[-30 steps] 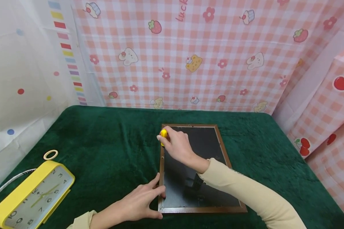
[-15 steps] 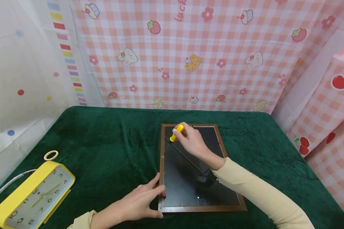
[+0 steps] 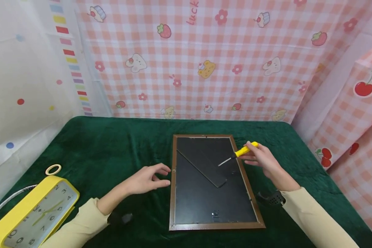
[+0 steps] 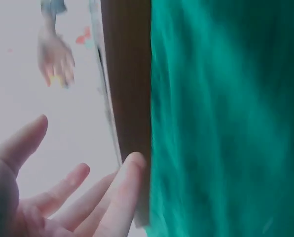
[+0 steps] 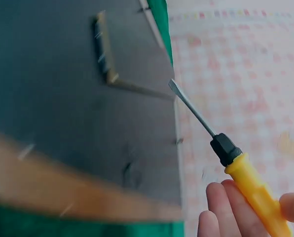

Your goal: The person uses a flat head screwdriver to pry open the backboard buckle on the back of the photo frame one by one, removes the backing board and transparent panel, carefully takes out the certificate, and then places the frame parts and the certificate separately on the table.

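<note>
Yellow clock (image 3: 38,212) and pale ring (image 3: 60,168) left of the loose, relaxed left hand (image 3: 147,179), brown frame (image 3: 217,226) between hands, right hand (image 3: 265,161) gripping a screwdriver (image 3: 243,151) tip-down.

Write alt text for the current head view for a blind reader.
A right hand holds a yellow-handled screwdriver, tip angled down over the black backing of a brown picture frame, face down on green cloth. The left hand is beside the frame's left edge; a yellow analog clock is at lower left.
</note>
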Action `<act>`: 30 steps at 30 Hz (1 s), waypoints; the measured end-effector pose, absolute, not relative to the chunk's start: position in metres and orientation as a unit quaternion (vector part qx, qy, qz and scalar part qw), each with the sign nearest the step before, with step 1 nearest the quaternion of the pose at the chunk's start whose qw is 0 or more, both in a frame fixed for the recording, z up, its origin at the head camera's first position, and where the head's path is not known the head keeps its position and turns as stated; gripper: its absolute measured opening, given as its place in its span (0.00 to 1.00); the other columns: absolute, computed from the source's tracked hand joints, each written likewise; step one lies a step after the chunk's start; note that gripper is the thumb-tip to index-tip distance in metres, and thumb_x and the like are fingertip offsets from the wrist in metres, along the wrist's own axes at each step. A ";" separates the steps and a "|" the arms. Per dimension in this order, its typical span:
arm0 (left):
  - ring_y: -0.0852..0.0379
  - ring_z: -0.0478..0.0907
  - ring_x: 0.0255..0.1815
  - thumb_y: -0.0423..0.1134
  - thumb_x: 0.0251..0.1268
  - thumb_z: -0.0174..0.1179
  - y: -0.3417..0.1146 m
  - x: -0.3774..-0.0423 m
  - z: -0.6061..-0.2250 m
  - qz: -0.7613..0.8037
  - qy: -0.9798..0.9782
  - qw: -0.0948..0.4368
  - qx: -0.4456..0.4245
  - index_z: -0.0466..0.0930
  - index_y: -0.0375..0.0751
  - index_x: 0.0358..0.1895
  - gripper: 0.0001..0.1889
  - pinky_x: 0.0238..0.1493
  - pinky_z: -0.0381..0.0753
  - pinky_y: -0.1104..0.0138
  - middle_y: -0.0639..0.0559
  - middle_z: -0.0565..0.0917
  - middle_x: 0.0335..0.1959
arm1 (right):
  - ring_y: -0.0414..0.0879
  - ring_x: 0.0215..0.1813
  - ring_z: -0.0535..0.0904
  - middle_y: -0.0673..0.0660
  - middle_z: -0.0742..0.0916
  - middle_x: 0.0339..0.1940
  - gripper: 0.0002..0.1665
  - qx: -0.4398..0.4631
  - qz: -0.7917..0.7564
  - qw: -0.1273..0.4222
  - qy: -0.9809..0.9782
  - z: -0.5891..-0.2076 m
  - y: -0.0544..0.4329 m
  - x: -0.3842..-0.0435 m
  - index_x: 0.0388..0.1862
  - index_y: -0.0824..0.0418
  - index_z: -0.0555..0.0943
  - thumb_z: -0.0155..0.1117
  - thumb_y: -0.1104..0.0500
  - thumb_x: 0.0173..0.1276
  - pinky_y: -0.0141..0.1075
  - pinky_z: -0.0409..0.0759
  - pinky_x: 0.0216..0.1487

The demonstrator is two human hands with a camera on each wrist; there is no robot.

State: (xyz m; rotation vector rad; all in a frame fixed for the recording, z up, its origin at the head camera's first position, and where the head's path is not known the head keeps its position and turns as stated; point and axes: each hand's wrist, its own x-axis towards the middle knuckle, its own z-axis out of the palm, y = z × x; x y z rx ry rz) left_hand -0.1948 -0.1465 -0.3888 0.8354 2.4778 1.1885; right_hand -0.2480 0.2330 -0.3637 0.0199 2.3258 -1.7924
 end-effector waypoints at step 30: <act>0.54 0.75 0.26 0.44 0.65 0.49 -0.097 -0.342 -0.399 0.306 0.942 0.106 0.086 0.59 0.40 0.63 0.25 0.22 0.76 0.67 0.41 0.68 0.56 | 0.46 0.39 0.80 0.55 0.83 0.36 0.26 0.046 -0.665 0.197 0.719 -0.412 0.273 -0.222 0.50 0.69 0.64 0.41 0.46 0.70 0.38 0.76 0.42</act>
